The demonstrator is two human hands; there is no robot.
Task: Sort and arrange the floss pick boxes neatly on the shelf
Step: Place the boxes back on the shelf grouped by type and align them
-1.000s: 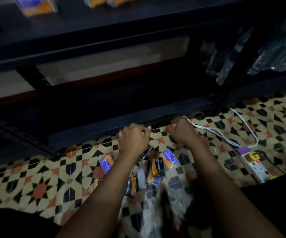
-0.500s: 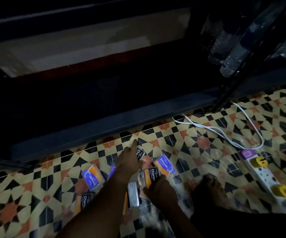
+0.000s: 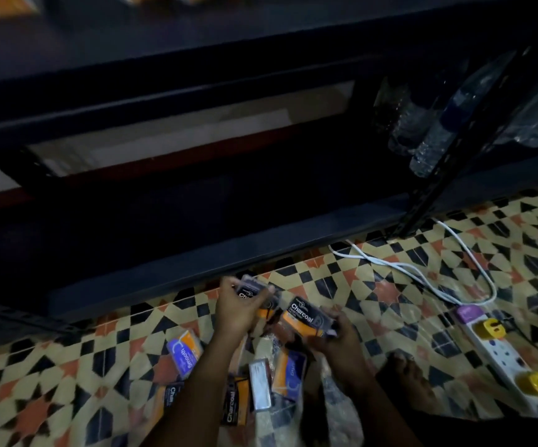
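Note:
My left hand grips a black and orange Charcoal floss pick box just above the patterned floor, near the dark shelf's bottom edge. Beside it, my right hand holds a second Charcoal box, tilted with its label up. Several more boxes lie on the floor under my forearms: a purple and orange Smooth box, another Smooth box, a Charcoal box, a partly hidden Charcoal box and a box lying silver side up.
A white power strip with yellow plugs and a white cable lies on the floor at right. My bare foot rests near it. Plastic water bottles hang behind a slanted shelf post. Blurred orange boxes sit on the upper shelf.
Both hands have lifted a Charcoal box each off the floor pile. The view has tilted up, bringing the upper shelf back into sight.

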